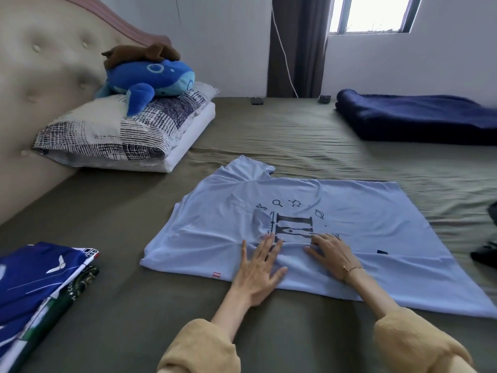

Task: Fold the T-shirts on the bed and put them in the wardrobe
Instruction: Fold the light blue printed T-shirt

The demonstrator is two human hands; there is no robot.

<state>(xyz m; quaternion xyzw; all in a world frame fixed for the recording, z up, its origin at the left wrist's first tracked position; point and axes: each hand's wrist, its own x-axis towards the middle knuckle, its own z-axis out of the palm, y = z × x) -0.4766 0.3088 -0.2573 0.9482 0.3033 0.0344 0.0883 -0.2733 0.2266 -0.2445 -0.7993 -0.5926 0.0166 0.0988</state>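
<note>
A pale blue T-shirt (349,238) with a black print lies spread flat on the bed (282,135), its near sleeve folded in over the body. Both hands press on its near half with fingers straight and spread, gripping nothing: the left hand (258,273) flat on the cloth by the near edge, the right hand (330,255) just beside it, fingertips at the print. A folded stack (40,286) of printed shirts sits at the bed's near left. A pillow (113,133) with a blue plush (153,79) lies by the headboard, and a navy blanket (419,117) lies at the far right.
</note>
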